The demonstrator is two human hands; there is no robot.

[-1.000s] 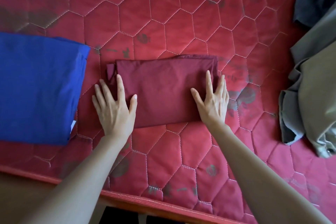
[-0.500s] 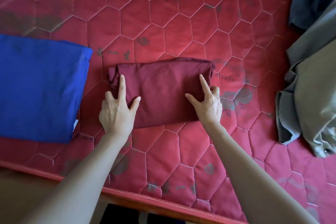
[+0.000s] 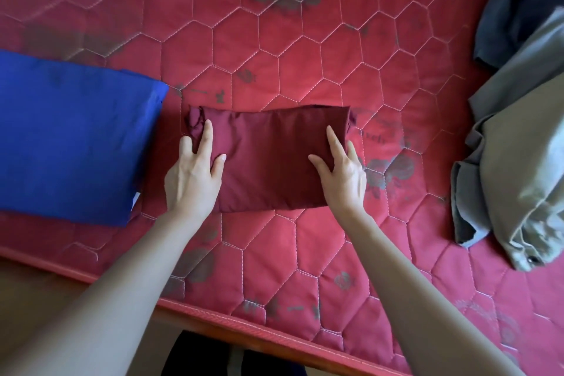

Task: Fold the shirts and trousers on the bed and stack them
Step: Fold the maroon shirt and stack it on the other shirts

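maroon garment (image 3: 271,159) folded on mattress (image 3: 305,55), both hands gripping

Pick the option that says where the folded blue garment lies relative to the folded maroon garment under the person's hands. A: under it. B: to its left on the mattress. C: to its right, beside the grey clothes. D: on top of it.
B: the folded blue garment lies flat on the red quilted mattress left of the folded maroon garment, with a strip of mattress between them.
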